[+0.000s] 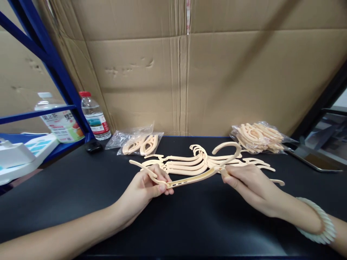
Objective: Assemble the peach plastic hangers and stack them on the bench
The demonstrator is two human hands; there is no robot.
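Observation:
A cream plastic folding clothes hanger (193, 179) is held up over the black table between both hands. My left hand (151, 184) pinches it at the joint of one arm, where a curved end piece sticks out to the upper left. My right hand (253, 182) grips it near the middle, just below the hook, which curls up and to the left. The hanger's far side is hidden by my right hand. Just behind lies a stack of similar hangers (185, 164), spread flat with their hooks bunched together.
Clear bags with cream hanger parts lie at the back, one bag (141, 142) left and a fuller bag (257, 137) right. A water bottle (94, 117) and a small black object (93, 146) stand near the blue shelf frame (51, 61). Cardboard (135, 79) walls the back; a metal tray (314, 159) sits right.

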